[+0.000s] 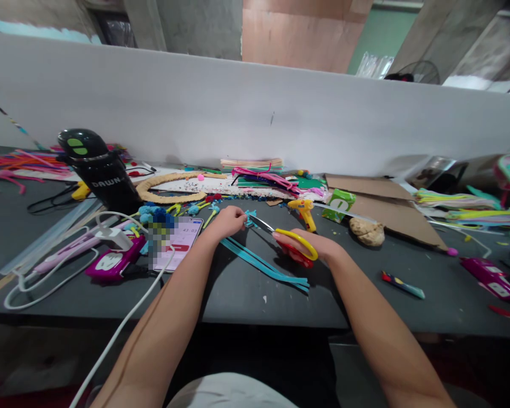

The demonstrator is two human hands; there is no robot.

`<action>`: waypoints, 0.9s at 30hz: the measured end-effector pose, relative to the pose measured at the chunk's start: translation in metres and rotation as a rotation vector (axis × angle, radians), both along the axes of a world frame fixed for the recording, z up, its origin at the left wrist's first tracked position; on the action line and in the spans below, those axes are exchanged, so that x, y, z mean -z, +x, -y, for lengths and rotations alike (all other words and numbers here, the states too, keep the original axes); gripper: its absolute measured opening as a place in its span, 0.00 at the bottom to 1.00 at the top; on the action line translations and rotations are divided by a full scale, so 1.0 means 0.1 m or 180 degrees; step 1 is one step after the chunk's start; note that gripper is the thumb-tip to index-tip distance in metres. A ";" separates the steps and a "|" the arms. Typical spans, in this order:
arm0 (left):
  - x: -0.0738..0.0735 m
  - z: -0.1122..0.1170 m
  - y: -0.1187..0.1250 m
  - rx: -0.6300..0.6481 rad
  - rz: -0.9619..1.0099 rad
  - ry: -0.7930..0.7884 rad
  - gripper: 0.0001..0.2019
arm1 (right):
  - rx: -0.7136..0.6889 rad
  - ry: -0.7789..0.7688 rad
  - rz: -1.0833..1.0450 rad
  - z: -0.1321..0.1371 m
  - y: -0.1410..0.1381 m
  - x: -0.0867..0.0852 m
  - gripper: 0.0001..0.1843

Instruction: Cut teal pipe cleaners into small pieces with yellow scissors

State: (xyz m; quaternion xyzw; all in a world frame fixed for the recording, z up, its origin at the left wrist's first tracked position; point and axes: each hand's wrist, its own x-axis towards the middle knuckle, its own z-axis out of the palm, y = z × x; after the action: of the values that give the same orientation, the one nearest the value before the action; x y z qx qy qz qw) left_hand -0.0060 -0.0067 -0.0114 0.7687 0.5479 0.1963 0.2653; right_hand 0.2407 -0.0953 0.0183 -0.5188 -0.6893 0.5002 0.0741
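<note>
Between its fingertips my left hand [232, 221] pinches a small tangle of blue pipe cleaner [251, 219]. My right hand [302, 242] is closed round the yellow and red handles of a pair of scissors [295, 241]. The blades point left, with their tips at the blue tangle; whether they touch it I cannot tell. Below both hands, a bundle of straight blue pipe cleaners [266, 265] lies slantwise on the dark table. A yellow glue gun [304, 213] rests just beyond my right hand.
At the left are a black bottle [104, 175], a phone [178, 243], a purple device [115, 259] and a white cable [121, 326]. Cardboard [386, 209], a green packet [339, 205] and a marker-like tube [403, 284] lie right. A white partition [195, 113] closes off the back.
</note>
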 end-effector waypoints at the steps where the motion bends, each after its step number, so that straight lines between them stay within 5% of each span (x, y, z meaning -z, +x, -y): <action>1: 0.00 0.01 0.00 0.0018 0.0005 -0.0007 0.15 | 0.0033 0.0006 0.0000 0.00 -0.01 0.01 0.35; 27: 0.03 0.01 0.02 0.0106 0.0068 -0.0282 0.16 | 0.0386 -0.0075 0.0080 -0.06 -0.08 0.13 0.37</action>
State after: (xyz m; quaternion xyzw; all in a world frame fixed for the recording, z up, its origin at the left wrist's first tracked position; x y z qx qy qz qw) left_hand -0.0038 -0.0078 -0.0145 0.7630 0.5403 0.1756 0.3081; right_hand 0.2325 -0.0896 0.0050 -0.5667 -0.6515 0.4964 0.0895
